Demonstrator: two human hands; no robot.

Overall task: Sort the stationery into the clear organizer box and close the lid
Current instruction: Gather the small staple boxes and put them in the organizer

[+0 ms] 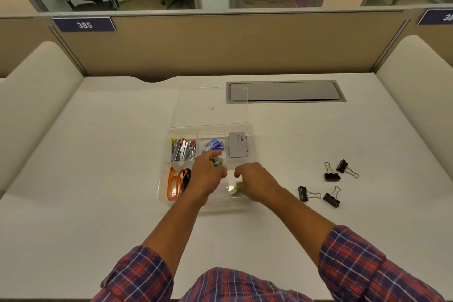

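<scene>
A small colourful packet [216, 161] is pinched in the left hand [208, 174]; it should be lowered into the organizer box [163, 180] centre compartment. The right hand [255, 182] fingers are curled at 4 o'clock; their hold cannot be told.

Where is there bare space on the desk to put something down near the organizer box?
Left of the clear organizer box the desk is bare to its edge. The near strip, around the forearms, is bare too. On the right, four black binder clips crowd one patch. Behind the box the open lid takes the room.

White desk [122, 154] carries organizer box [163, 193] (lid open), binder clips [332, 175].
</scene>
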